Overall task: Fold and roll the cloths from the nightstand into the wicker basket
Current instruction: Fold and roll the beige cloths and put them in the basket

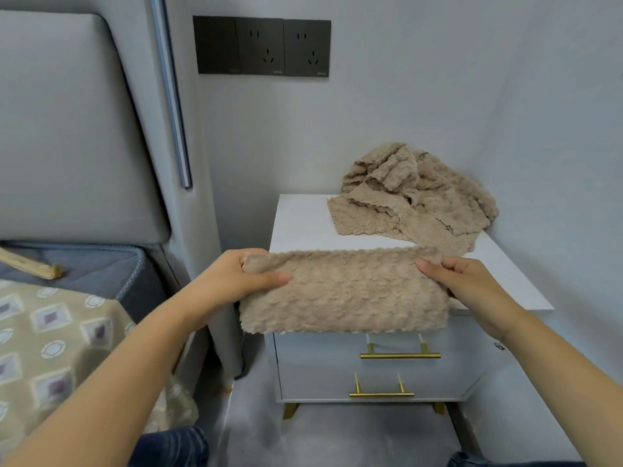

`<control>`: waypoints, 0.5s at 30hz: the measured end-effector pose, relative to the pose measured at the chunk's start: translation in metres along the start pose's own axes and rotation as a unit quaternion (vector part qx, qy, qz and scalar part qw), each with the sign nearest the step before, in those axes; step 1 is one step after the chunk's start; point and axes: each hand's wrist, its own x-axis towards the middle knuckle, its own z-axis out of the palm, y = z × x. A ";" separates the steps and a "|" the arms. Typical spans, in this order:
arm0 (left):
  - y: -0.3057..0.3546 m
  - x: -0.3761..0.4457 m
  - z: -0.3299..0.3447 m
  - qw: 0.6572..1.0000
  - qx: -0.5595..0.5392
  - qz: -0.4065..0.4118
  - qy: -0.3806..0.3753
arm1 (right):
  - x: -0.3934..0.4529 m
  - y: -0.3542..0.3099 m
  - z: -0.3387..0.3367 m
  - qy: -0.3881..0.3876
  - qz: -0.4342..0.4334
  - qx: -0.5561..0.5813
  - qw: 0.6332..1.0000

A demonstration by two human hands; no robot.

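Left hand: my left hand [246, 274] pinches the left end of the folded cloth [344, 291], thumb on the near face, fingers curled behind.
Right hand: my right hand [472, 281] grips the right end the same way, thumb on top.
Folded cloth: beige and bumpy, I hold it stretched flat between both hands, lifted in front of the near edge of the nightstand [303, 224].
Cloth pile: more beige cloths [418, 193] lie crumpled at the far right of the nightstand top.
Nightstand: white, two brass drawer handles [399, 355].
Left side: bed [50, 332] with a patterned cover and grey headboard.
Far wall: dark sockets [261, 45].
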 end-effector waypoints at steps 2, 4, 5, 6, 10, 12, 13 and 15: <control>-0.009 0.015 0.001 0.999 0.002 -0.035 0.035 | 0.007 0.003 0.006 0.025 -0.009 -0.044 0.999; -0.019 0.029 0.001 0.993 0.056 -0.045 0.089 | 0.014 0.007 0.014 0.064 -0.017 -0.087 0.994; -0.023 0.036 0.002 0.989 0.093 -0.044 0.110 | 0.016 0.009 0.018 0.084 -0.025 -0.111 0.990; -0.026 0.042 0.002 0.984 0.120 -0.044 0.124 | 0.019 0.011 0.021 0.103 -0.037 -0.133 0.985; -0.032 0.053 0.003 0.977 0.149 -0.048 0.147 | 0.025 0.014 0.025 0.118 -0.080 -0.199 0.969; -0.035 0.058 0.004 0.970 0.176 -0.038 0.165 | 0.030 0.015 0.024 0.120 -0.079 -0.200 0.969; -0.036 0.060 0.005 0.967 0.186 -0.036 0.173 | 0.032 0.015 0.023 0.123 -0.080 -0.201 0.969; -0.039 0.065 0.004 0.962 0.194 -0.041 0.186 | 0.036 0.016 0.024 0.128 -0.079 -0.214 0.965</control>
